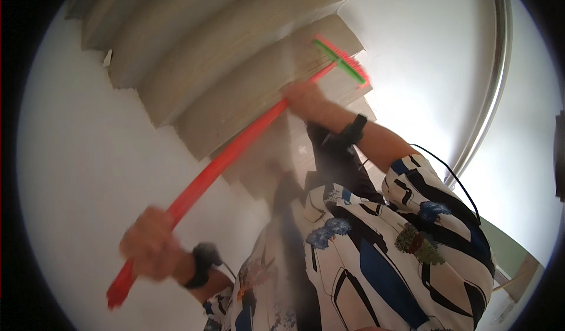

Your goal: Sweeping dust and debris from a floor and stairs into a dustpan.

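Observation:
A push broom with a long red handle (229,152) slants across the view from lower left to upper right. Its green head with pink-red bristles (339,61) is over a step near the wall on the right. My left hand (152,242) is closed round the handle near its lower-left end. Further up, close to the broom head, my right hand (304,99) grips the same handle. Both hands are slightly blurred, and each wrist wears a black band with a device. Whether the bristles touch the step cannot be told.
Curved, dusty grey-brown stairs (212,53) run from the upper left down beneath me. A white wall (110,154) borders them on the left. On the right stands another white wall with a shiny metal handrail (496,84). A thin black cable (454,172) loops beside my right sleeve.

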Tool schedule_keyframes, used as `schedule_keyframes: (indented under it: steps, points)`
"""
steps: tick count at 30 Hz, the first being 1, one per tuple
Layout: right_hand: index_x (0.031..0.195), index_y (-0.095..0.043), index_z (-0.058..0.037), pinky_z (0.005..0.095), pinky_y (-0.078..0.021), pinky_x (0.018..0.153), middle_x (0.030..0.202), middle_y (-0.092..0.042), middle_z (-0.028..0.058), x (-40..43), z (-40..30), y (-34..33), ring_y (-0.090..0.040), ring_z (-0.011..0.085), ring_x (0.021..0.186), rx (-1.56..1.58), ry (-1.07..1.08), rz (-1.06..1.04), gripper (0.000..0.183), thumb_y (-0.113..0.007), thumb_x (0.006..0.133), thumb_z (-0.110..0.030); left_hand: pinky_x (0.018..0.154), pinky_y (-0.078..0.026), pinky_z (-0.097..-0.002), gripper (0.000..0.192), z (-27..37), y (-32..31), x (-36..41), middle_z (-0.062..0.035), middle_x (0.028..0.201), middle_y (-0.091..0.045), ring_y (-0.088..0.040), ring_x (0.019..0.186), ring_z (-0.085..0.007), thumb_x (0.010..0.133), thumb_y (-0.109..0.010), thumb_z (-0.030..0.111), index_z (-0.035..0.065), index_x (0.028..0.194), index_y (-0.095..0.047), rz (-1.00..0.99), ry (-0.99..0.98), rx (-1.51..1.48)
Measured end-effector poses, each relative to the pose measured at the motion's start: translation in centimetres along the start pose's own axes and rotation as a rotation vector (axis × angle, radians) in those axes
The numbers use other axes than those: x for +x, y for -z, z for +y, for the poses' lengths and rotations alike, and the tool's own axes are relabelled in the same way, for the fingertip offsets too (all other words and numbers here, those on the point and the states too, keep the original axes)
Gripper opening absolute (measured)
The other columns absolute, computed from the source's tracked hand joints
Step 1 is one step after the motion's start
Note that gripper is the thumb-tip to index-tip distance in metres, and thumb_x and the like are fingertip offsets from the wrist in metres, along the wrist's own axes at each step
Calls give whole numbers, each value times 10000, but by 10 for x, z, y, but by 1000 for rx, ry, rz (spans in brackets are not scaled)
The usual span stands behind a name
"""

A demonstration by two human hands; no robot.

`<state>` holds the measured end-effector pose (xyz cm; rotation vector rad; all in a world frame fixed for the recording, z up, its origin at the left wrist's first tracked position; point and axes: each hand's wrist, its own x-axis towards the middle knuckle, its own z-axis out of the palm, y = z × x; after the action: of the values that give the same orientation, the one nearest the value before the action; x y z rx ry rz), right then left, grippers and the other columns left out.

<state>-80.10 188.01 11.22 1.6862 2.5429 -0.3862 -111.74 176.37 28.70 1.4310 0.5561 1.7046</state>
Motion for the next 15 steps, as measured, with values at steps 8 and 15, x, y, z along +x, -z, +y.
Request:
schedule_keyframes:
  steps: [8, 15]
  points:
    - [744, -599, -103, 416, -458, 660, 731, -589, 108, 56, 84, -10, -580, 314, 779, 112, -166, 280, 80, -579, 669, -123, 655, -360, -381, 265, -68, -68, 70, -30, 577, -350, -351, 531, -172, 881, -406, 168, 112, 642, -307, -166, 58, -160]
    - [763, -595, -107, 416, -464, 672, 743, -578, 95, 6, 32, -13, -573, 304, 767, 88, 2, 125, 121, -556, 650, -85, 451, -301, -302, 334, -3, -56, 11, -14, 492, -333, -305, 429, -145, 878, -437, 186, 120, 577, -309, -52, 118, 41]
